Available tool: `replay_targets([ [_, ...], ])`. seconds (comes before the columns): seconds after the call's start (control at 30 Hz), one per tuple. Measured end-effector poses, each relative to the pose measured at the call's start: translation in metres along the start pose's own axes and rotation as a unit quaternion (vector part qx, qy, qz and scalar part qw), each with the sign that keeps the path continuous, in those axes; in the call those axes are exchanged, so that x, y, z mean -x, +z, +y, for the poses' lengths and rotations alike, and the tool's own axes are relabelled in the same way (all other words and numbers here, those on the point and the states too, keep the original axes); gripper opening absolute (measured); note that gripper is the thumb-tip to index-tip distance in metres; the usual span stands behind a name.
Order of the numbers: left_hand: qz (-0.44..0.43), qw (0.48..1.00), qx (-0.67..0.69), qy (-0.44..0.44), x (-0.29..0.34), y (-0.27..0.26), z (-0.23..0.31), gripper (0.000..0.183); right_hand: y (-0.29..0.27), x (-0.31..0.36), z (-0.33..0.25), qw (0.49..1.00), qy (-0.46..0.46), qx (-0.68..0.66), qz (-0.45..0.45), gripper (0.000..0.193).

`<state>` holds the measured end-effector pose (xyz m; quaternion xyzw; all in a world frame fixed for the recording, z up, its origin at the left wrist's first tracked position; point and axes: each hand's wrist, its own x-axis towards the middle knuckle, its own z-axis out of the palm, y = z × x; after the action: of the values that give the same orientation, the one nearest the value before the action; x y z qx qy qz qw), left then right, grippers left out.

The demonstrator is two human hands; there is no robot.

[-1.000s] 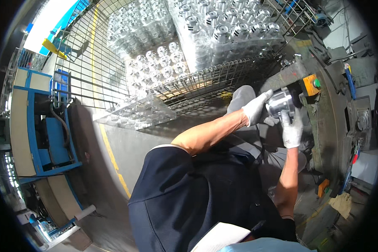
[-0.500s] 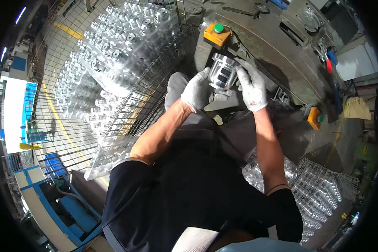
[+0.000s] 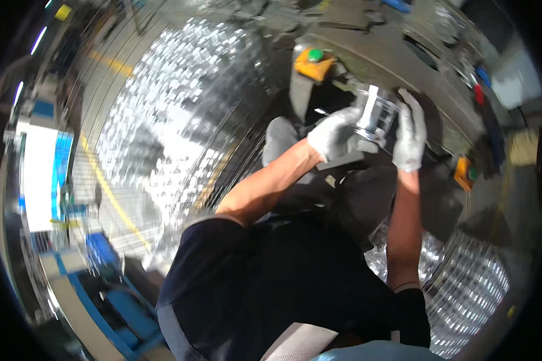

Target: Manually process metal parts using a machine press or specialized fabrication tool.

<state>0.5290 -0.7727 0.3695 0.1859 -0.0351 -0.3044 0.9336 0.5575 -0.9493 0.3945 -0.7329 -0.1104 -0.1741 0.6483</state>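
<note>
In front of my body is a shiny metal cylindrical part (image 3: pixel 374 108) with rectangular openings in its side, slightly tilted. My left hand (image 3: pixel 336 135), in a white glove, is closed on its left side. My right hand (image 3: pixel 410 133), also gloved, stands beside its right side with the fingers stretched out. Whether the right fingertips still touch the metal is hard to tell through the blur. Behind the part lies the worn edge of a grey metal workbench (image 3: pixel 367 51).
A yellow box with a green button (image 3: pixel 314 64) sits at the bench's left end, and a second yellow button box (image 3: pixel 464 173) is at the right. To my left a wire cage (image 3: pixel 223 129) holds many shiny metal parts (image 3: pixel 180 78). More stacked parts (image 3: pixel 470 283) are at lower right.
The view has swung, blurring the scene, and hands and part appear farther right. My right hand's fingers have straightened from around the part; my left hand keeps hold.
</note>
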Motion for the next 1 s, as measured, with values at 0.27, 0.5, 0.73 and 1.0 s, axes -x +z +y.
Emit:
replay_targets([
  [0.27, 0.004, 0.991, -0.090, 0.103, -0.040, 0.003, 0.069, 0.041, 0.016, 0.017, 0.003, 0.984, 0.163, -0.063, 0.047, 0.040],
  [0.5, -0.017, 0.991, -0.117, 0.056, -0.120, 0.024, 0.092, 0.041, 0.024, 0.052, -0.004, 0.984, 0.170, 0.002, 0.048, 0.029],
  [0.73, -0.011, 0.993, -0.113, -0.042, -0.257, 0.045, 0.074, 0.045, 0.012, 0.087, -0.030, 0.952, 0.297, -0.022, 0.068, 0.023],
  [1.0, -0.151, 0.654, 0.577, -0.465, -0.380, -0.009, 0.072, 0.046, -0.044, 0.086, 0.001, 0.976, 0.180, 0.107, 0.062, 0.022],
])
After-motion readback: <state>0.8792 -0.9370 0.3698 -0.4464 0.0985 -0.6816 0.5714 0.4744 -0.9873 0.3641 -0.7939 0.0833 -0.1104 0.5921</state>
